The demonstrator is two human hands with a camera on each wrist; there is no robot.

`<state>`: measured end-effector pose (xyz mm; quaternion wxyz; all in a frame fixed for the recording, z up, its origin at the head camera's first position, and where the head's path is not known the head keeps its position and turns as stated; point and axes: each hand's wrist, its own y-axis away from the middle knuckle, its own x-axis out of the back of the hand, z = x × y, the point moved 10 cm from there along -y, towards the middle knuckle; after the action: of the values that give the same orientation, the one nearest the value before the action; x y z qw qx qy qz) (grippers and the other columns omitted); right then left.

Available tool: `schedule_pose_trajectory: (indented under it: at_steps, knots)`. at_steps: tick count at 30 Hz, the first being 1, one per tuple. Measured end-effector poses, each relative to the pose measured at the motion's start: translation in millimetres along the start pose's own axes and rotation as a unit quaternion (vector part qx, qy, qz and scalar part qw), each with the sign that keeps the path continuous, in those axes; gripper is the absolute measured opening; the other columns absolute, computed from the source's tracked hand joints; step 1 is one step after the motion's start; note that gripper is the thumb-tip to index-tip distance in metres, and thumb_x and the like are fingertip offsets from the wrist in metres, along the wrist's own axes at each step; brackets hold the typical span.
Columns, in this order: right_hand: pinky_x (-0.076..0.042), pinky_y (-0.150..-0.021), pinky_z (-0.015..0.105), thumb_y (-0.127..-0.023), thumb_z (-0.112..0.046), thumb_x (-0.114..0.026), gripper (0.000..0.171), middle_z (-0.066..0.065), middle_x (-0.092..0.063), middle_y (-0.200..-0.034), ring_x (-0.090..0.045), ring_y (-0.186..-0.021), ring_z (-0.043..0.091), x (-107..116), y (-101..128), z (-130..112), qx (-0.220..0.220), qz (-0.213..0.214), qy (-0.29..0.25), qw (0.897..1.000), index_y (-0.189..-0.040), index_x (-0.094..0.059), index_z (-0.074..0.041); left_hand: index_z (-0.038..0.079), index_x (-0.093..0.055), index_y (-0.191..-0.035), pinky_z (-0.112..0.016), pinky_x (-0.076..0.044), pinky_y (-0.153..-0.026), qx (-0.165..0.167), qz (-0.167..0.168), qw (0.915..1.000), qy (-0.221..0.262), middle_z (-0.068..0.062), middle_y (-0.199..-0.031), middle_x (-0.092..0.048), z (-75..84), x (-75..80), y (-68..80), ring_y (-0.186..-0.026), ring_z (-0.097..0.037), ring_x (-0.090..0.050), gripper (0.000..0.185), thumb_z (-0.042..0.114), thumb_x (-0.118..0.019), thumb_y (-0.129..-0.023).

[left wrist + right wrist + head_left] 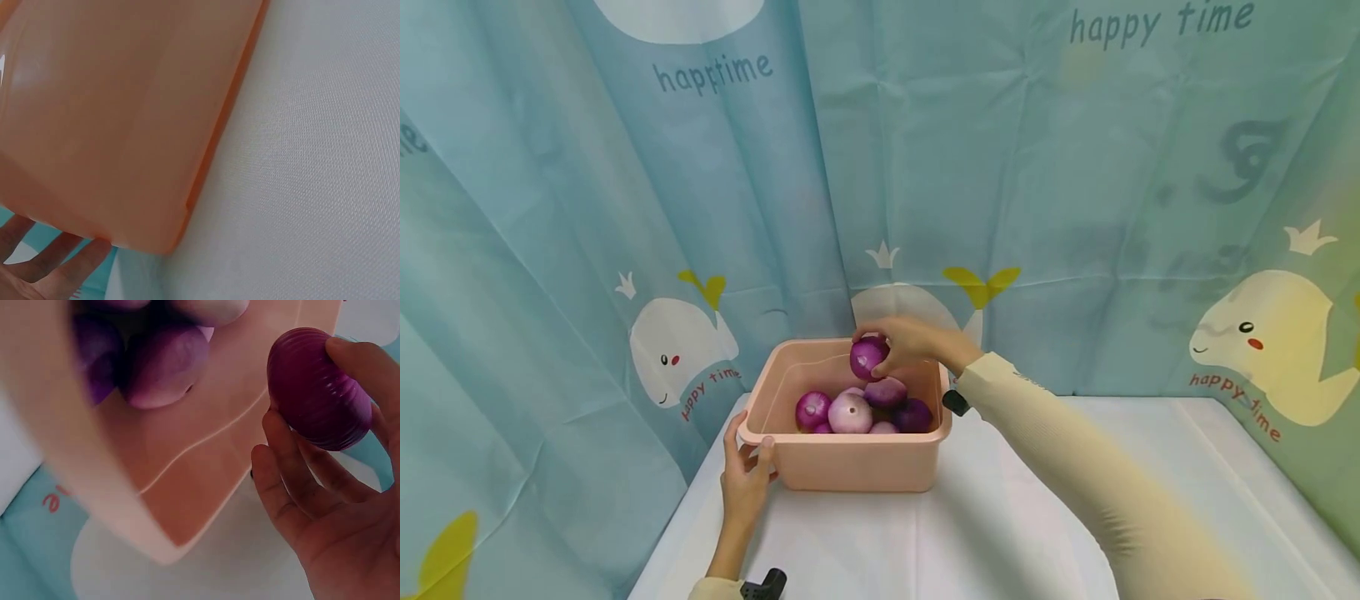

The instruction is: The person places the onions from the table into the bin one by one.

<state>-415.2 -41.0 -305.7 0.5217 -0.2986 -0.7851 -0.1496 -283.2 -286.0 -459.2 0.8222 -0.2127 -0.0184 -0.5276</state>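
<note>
A pink plastic tub (pixel 857 463) stands on the white table near the curtain, with several purple onions (pixel 850 412) inside. My right hand (pixel 904 343) holds one purple onion (pixel 868 357) above the tub's far side; in the right wrist view the fingers (pixel 294 469) curl round that onion (pixel 319 387) over the tub's wall (pixel 206 456). My left hand (pixel 747 475) grips the tub's near left corner, thumb on the rim. The left wrist view shows the tub's outer wall (pixel 119 119) close up and my fingertips (pixel 44 262) below it.
A blue curtain (pixel 1037 208) with whale prints hangs right behind the tub and wraps both sides. The white tablecloth (pixel 1000 517) spreads toward me and to the right. A small black object (pixel 956 402) lies beside the tub under my right wrist.
</note>
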Motion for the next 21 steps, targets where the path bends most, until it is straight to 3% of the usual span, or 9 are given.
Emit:
schedule_pose_trajectory:
  at_steps: [12,18,21]
  knots:
    - [-0.052,-0.093,0.031,-0.087,-0.025,-0.084,0.052,-0.003,-0.063,-0.119,-0.059,-0.108,0.016,-10,-13,0,-0.021,-0.012,-0.007,1.0,-0.134,-0.063,-0.024,0.032,-0.025,-0.161,-0.049,-0.062,-0.075,-0.001,0.003,1.0,0.006,-0.019,-0.154,-0.047,-0.7,-0.8,-1.5,-0.109,-0.044,-0.064,0.065,0.028,-0.057,-0.105]
    - [-0.054,-0.092,0.03,-0.085,-0.023,-0.085,0.052,0.002,-0.064,-0.121,-0.06,-0.107,0.02,-13,-17,1,-0.013,-0.016,0.004,1.0,-0.133,-0.063,-0.019,0.032,-0.025,-0.161,-0.046,-0.063,-0.074,-0.006,0.0,0.9999,0.011,-0.018,-0.154,-0.047,2.3,-0.5,-0.5,-0.109,-0.042,-0.064,0.065,0.027,-0.058,-0.105]
    - [-0.054,-0.095,0.035,-0.086,-0.022,-0.085,0.057,0.008,-0.063,-0.129,-0.06,-0.115,0.026,-15,-17,4,-0.022,-0.022,-0.008,1.0,-0.137,-0.06,-0.016,0.031,-0.025,-0.161,-0.044,-0.063,-0.073,-0.007,0.001,0.9999,0.008,-0.018,-0.155,-0.047,2.7,0.2,0.4,-0.108,-0.043,-0.065,0.066,0.027,-0.058,-0.105]
